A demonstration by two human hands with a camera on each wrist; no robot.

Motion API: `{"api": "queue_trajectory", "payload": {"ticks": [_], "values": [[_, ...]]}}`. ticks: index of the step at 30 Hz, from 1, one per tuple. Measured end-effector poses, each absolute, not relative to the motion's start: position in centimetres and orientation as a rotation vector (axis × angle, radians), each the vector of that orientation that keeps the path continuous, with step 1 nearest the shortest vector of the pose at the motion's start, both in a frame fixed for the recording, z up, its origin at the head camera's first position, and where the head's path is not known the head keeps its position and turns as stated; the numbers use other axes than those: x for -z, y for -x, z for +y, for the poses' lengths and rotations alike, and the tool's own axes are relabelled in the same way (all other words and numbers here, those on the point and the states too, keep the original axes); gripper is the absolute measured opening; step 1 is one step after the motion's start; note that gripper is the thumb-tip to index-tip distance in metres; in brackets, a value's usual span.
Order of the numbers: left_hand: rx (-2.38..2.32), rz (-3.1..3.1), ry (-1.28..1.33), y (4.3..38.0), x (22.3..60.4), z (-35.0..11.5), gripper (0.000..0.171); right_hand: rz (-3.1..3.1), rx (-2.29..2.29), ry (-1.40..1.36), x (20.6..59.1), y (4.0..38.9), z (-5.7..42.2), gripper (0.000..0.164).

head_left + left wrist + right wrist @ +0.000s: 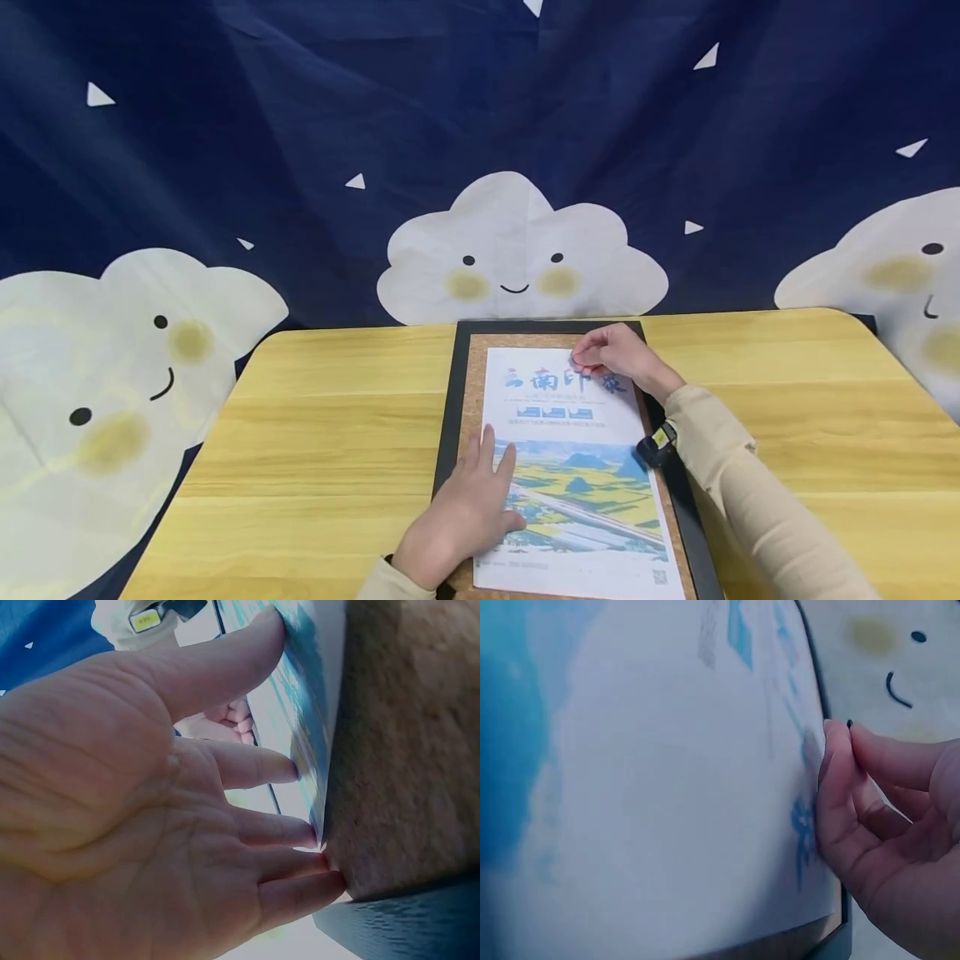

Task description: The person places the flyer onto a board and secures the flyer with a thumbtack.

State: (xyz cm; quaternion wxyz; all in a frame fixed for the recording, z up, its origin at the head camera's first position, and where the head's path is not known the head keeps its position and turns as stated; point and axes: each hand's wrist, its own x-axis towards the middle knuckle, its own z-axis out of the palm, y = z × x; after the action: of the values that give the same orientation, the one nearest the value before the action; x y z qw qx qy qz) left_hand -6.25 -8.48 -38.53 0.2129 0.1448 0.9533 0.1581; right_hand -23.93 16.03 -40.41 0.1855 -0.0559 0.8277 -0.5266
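Observation:
A printed poster with blue lettering and a landscape picture lies on a cork board with a black frame. My left hand rests spread along the poster's left edge; in the left wrist view its fingertips touch the paper and cork. Near the top of the poster, over the lettering, is my right hand. Its thumb and index finger pinch a small dark thing, too small to identify; the fingers hide most of it.
The board lies on a light wooden table, its far edge close to a dark blue cloth printed with white clouds. A black wrist device sits beside my right sleeve, over the board's right edge.

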Motion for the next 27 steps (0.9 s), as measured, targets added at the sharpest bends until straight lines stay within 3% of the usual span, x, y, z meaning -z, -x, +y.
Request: {"api": "queue_trajectory", "payload": {"ticks": [27], "values": [[-0.403,2.691,-0.417,6.2,38.6,-8.2,0.082,2.446,1.357,0.014,40.7,24.6,15.1,0.01]]}}
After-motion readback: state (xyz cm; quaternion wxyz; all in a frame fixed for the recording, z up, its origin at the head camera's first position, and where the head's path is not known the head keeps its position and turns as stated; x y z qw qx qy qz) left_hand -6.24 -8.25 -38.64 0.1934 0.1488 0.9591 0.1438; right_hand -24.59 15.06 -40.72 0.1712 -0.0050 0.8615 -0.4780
